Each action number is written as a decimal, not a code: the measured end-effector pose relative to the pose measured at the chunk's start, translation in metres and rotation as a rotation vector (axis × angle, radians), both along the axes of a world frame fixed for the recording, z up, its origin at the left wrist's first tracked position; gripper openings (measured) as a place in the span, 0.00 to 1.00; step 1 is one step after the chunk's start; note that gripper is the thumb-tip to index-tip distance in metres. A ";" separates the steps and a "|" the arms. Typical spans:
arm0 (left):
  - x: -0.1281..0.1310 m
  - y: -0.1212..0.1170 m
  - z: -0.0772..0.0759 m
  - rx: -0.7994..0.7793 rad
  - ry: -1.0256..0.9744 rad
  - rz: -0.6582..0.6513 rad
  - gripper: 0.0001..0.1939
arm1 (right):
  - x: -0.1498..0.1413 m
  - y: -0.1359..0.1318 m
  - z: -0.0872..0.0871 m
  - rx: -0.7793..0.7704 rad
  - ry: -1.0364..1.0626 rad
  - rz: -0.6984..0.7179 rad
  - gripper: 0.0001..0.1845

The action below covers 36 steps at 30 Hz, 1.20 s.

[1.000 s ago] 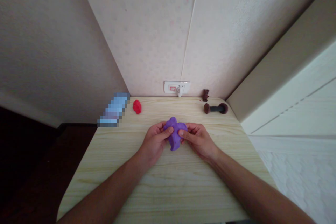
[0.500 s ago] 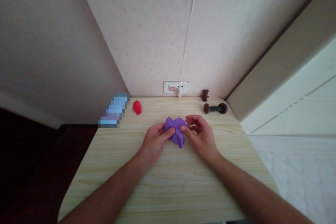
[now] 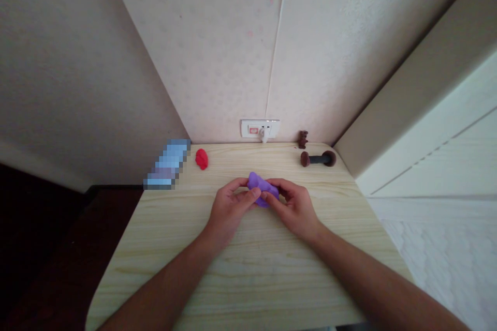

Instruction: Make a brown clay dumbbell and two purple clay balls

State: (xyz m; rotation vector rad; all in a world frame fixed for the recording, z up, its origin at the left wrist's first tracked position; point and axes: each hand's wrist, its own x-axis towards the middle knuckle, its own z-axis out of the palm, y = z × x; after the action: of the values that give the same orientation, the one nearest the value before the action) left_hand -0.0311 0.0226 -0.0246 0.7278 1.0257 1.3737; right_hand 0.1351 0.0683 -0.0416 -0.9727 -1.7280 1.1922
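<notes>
A lump of purple modelling clay [image 3: 264, 186] is pinched between both my hands, above the middle of the table. My left hand [image 3: 232, 207] grips its left side, thumb on the near face and fingers behind. On the opposite side my right hand [image 3: 294, 206] holds it the same way, the two thumb tips almost meeting. The fingertips behind the clay are hidden. A smaller piece of red modelling clay [image 3: 201, 159] lies on the table, beyond my left hand and to its left.
The pale wooden table [image 3: 248, 279] meets the wall at a socket plate [image 3: 260, 129] with a white plug. At the back right are a brown-ended dumbbell-like object [image 3: 319, 159] and a small dark-brown figurine [image 3: 303, 139]. A blurred-out blue rectangle [image 3: 169, 164] sits at the back left.
The purple clay went from a spread, lobed shape to a folded, more compact one. My right fingers lifted partly off it half a second ago and are now closed on it again.
</notes>
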 end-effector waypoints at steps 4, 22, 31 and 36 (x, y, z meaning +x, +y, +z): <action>-0.005 -0.001 -0.002 0.041 0.192 0.050 0.31 | 0.002 0.000 0.005 -0.083 0.008 0.105 0.11; -0.013 0.006 -0.001 0.012 -0.038 -0.014 0.13 | 0.000 0.005 0.006 -0.277 0.251 0.090 0.18; -0.019 0.005 0.000 0.068 0.082 0.044 0.17 | 0.005 0.010 0.002 -0.174 0.173 0.074 0.15; -0.025 0.009 -0.002 0.030 0.095 -0.012 0.11 | 0.008 0.013 0.002 -0.046 0.100 0.022 0.15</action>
State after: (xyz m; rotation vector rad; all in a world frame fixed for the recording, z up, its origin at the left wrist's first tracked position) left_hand -0.0557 0.0312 -0.0262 0.8263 1.0754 1.3570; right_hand 0.1436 0.0818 -0.0393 -0.9078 -1.6434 1.2784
